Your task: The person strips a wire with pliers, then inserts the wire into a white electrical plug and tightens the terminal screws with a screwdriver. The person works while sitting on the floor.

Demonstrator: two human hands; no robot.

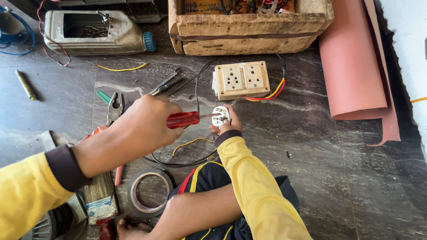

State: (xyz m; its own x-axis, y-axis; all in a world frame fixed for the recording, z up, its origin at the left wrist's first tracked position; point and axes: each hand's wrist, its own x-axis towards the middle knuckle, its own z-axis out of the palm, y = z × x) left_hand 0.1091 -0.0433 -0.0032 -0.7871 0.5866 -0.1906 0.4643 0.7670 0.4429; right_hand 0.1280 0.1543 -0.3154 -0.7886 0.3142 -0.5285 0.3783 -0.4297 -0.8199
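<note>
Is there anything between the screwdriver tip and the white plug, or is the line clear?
Nothing visible stands between them. The left hand holds the red-handled screwdriver, its shaft running straight to the white plug, held by the right hand. The black cable passes behind the shaft.

Electrical repair workshop, stone floor (338, 178) strewn with pliers (114, 106), tape roll (150, 192), wooden toolbox (249, 31)

A wooden crate (249, 31) sits at twelve o'clock, a pink roll (351, 62) at two, a tape ring (150, 192) at seven.
</note>
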